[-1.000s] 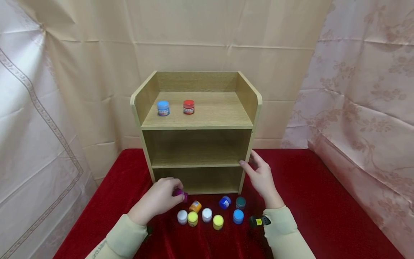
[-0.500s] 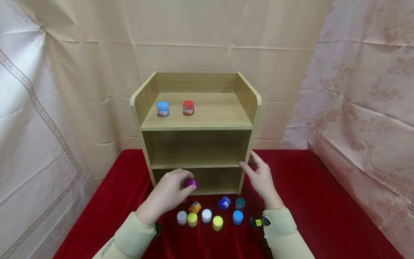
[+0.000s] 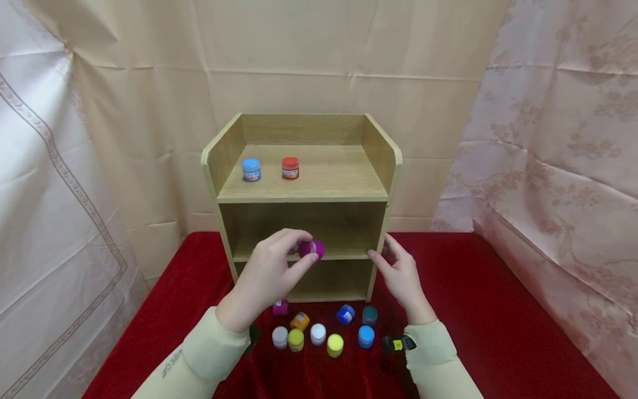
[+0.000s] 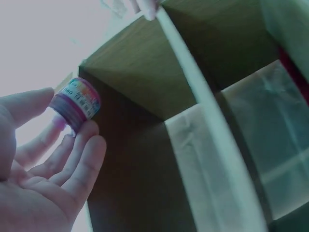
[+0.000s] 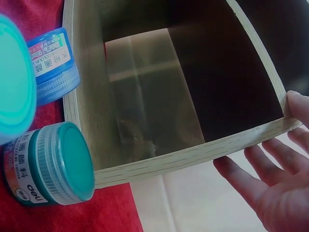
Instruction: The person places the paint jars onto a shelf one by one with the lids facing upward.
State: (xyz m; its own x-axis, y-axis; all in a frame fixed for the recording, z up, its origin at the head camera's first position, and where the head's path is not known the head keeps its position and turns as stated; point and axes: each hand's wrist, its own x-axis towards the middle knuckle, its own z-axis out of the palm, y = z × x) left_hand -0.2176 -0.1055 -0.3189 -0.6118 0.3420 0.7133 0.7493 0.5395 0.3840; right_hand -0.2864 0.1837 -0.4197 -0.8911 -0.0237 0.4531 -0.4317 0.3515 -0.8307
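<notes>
Between thumb and fingers, my left hand [image 3: 269, 271] pinches a purple paint jar [image 3: 312, 250] in front of the middle shelf level. In the left wrist view that paint jar [image 4: 77, 104] is tilted, its printed label showing. My right hand [image 3: 401, 271] holds the right side panel of the wooden shelf unit [image 3: 304, 198], thumb at the front edge by the middle board. The right wrist view shows fingers [image 5: 246, 181] along the panel's outer face. On the top board stand a light blue paint jar [image 3: 251, 170] and a red paint jar [image 3: 290, 168].
On the red cloth [image 3: 448, 288] before the unit lie a second purple jar [image 3: 281, 307], an orange jar [image 3: 300, 321] and a dark blue jar [image 3: 345, 315]. Grey, white, yellow, green [image 3: 369, 315] and light blue [image 3: 366, 336] jars surround them. Curtains hang behind and at both sides.
My left hand has lifted the purple jar from the lower front up and right to the middle shelf's height, uncovering another purple jar on the cloth. My right hand has stayed put.
</notes>
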